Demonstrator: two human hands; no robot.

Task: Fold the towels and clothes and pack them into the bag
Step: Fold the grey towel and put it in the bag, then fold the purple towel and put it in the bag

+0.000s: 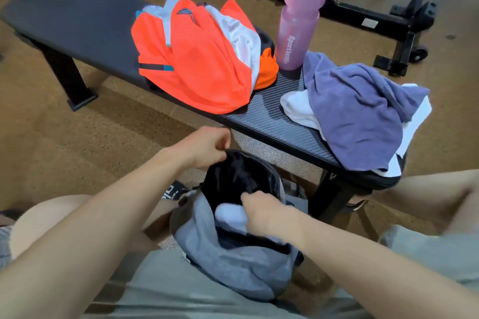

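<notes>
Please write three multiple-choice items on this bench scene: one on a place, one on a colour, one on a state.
1. Where does the pink bottle stand?
A. on the floor
B. on the bench, between the orange clothes and the purple towel
C. inside the bag

2. What colour is the towel under the purple one?
A. white
B. green
C. black

3. In what state is the grey bag?
A. zipped shut
C. lying flat on the bench
B. open, held by both hands

Answers:
1 B, it stands upright on the bench top.
2 A, the white towel shows beneath the purple one.
3 B, the left hand grips the rim and the right hand reaches in.
</notes>
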